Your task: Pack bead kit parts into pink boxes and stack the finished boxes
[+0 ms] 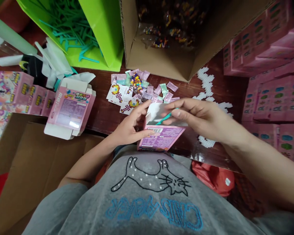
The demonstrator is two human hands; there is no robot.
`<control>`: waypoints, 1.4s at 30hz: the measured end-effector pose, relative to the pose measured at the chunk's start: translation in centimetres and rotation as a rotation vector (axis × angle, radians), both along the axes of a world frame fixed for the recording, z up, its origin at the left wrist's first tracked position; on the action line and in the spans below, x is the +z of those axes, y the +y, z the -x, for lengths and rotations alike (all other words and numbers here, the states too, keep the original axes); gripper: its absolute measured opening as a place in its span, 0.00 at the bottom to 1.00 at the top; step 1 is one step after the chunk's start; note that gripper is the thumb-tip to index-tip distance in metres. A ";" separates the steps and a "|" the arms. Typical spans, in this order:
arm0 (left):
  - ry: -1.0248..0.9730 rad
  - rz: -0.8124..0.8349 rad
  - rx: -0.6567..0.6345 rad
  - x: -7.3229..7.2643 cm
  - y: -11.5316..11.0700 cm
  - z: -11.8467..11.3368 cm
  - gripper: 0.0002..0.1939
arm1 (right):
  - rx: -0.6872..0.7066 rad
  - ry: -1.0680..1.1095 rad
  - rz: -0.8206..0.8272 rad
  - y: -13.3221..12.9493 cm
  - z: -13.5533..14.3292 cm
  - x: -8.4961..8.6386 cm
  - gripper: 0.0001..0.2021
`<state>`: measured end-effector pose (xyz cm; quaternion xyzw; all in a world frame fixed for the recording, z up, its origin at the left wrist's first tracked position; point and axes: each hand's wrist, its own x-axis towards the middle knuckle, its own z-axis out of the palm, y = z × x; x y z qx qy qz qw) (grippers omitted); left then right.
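A small pink-and-purple cardboard box (pixel 161 138) stands in front of my chest with its white top flaps raised. My left hand (pixel 134 125) grips its left side, thumb across the printed face and fingers behind. Over the box mouth, my right hand (pixel 193 114) pinches a thin teal plastic stick (pixel 165 118) between thumb and fingers, its tip pointing down into the opening. What lies inside the box is hidden. Just beyond it are small pink and mint sachets (pixel 159 91), a bag of colourful beads (pixel 137 81) and printed pattern cards (pixel 120 94).
A lime-green container (pixel 100 36) holds several teal sticks (pixel 73 32). Beside it, a large carton (pixel 159 60) contains bead bags. Another pink box (pixel 71 106) lies at left. White interlocking pieces (pixel 205 81) lie to the right, near stacked pink boxes (pixel 267 62).
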<state>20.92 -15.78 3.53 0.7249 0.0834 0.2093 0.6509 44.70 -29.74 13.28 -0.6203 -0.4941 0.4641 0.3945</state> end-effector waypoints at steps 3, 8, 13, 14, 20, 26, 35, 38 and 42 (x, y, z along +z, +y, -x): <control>-0.035 -0.013 -0.006 -0.5 0.2 0.1 0.49 | -0.009 -0.326 -0.095 -0.7 0.4 -1.6 0.19; -0.117 -0.071 0.039 -2.1 0.2 0.3 0.46 | 0.139 -0.833 -0.257 -1.6 -0.1 -3.5 0.20; -0.101 -0.252 0.102 -2.0 0.8 0.9 0.26 | 0.078 -0.949 -0.299 -2.6 -0.8 -4.4 0.22; -0.088 -0.300 0.101 -1.7 1.1 1.0 0.21 | 0.021 -0.918 -0.298 -2.9 -0.9 -4.8 0.23; 0.052 -0.245 0.095 -1.8 1.9 1.6 0.14 | -0.078 -0.337 -0.228 -4.4 -0.6 -9.0 0.16; 0.038 0.017 0.402 -4.9 0.2 0.1 0.22 | -0.318 -0.300 -0.311 -4.2 0.6 -11.9 0.18; 0.181 0.088 0.281 -1.8 0.3 0.1 0.14 | -0.277 -0.145 -0.271 -2.7 1.0 -9.6 0.08; 0.208 0.057 0.319 -0.7 0.4 -0.5 0.11 | -0.396 -0.097 -0.191 -2.2 1.4 -8.9 0.11; 0.233 0.047 0.236 -0.2 1.2 -0.4 0.10 | -0.321 -0.044 -0.154 -2.6 0.6 -8.9 0.11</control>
